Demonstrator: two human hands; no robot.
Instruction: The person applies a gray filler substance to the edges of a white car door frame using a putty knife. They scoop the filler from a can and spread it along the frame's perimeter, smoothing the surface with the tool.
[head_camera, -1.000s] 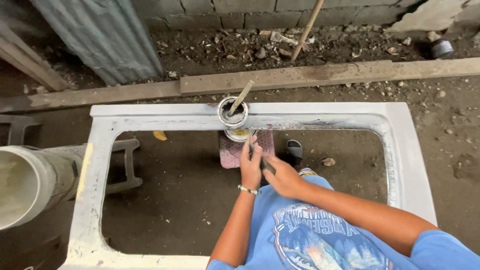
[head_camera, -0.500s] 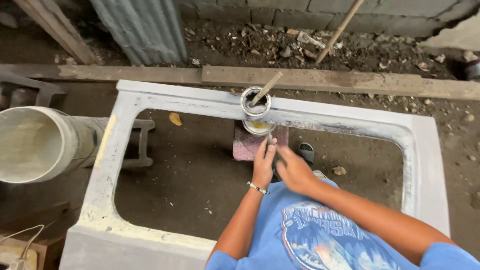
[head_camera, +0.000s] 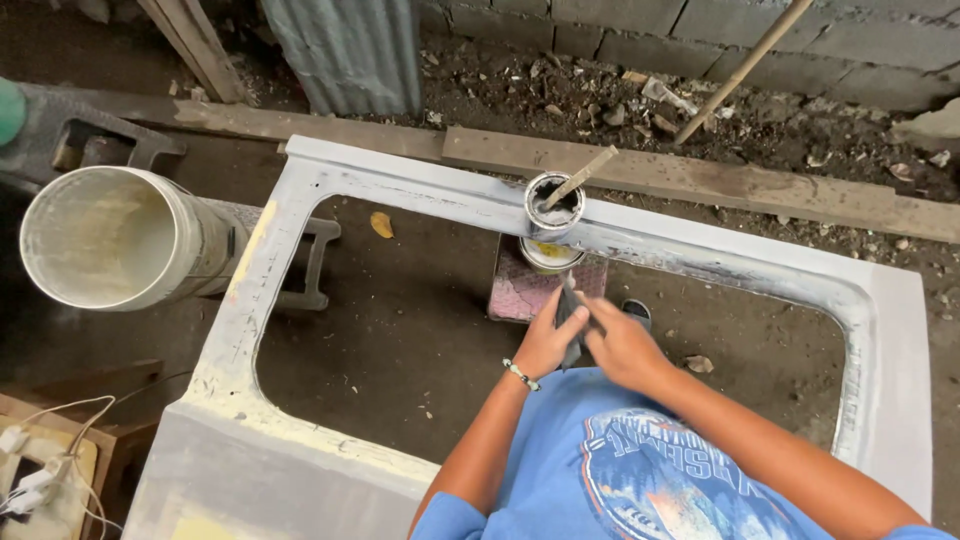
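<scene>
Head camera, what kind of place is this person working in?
Probably an outdoor backyard workshop: a dirt floor, a block wall with rubble at its foot, and a big grey frame with a putty can standing on it.

Dark flat tool (head_camera: 570, 322) mostly covered between left hand (head_camera: 548, 340) and right hand (head_camera: 622, 346); kind unclear. Contents of grey-smeared can (head_camera: 553, 204) on frame (head_camera: 300, 225) too murky to judge. Second can (head_camera: 548, 256) beneath half hidden by frame rail. Dark shoe-like shape (head_camera: 636, 312) behind right hand mostly hidden. White bucket (head_camera: 110, 238) interior washed out. Frame's near corner cut by bottom edge. White cables (head_camera: 40, 470) cut off at left edge.
</scene>
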